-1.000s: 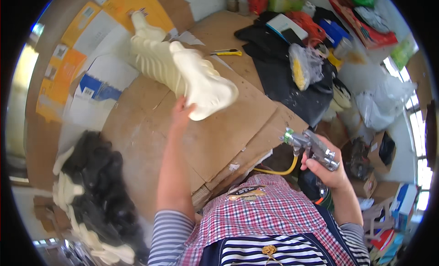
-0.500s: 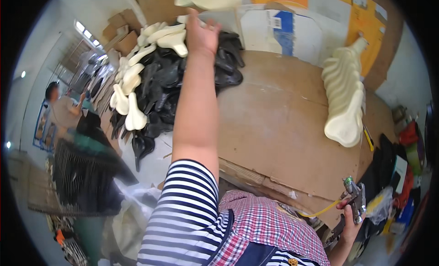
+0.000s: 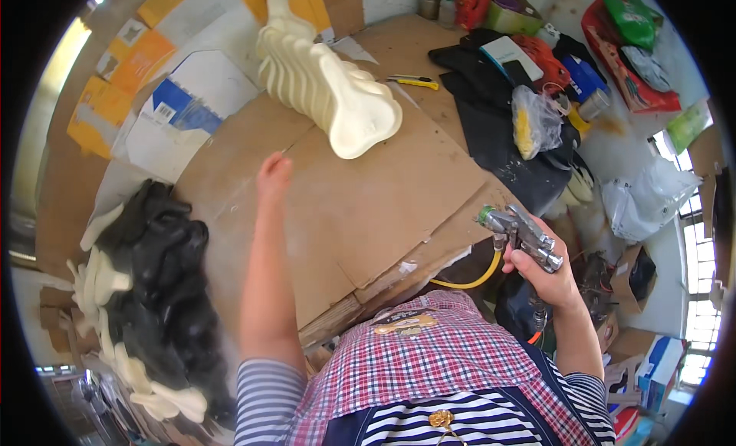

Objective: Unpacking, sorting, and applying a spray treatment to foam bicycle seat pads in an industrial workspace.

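My left hand (image 3: 274, 174) hovers over the brown cardboard sheet (image 3: 368, 193) on the table, its fingers curled in and slightly blurred; nothing shows in them. Just beyond it lies a nested row of cream saddle-shaped foam pads (image 3: 365, 118). At the right my right hand (image 3: 546, 271) grips a metal spray gun (image 3: 521, 233), whose green-ringed nozzle faces left over the table edge. A yellow hose (image 3: 477, 279) curves away below the gun. To the left stands a heap of black saddle-shaped pieces (image 3: 165, 292), with cream pads (image 3: 103, 281) along its outer side.
A yellow utility knife (image 3: 414, 82) lies past the cream row. Black cloth (image 3: 506, 151), a clear plastic bag with something yellow (image 3: 535, 124) and a red bag (image 3: 629, 70) crowd the right. Upright cardboard panels (image 3: 180, 112) border the far left side.
My view has swung right. My left hand, earlier open by a cream pad above the black heap, has come back over the cardboard, without that pad. My right hand still grips the spray gun.
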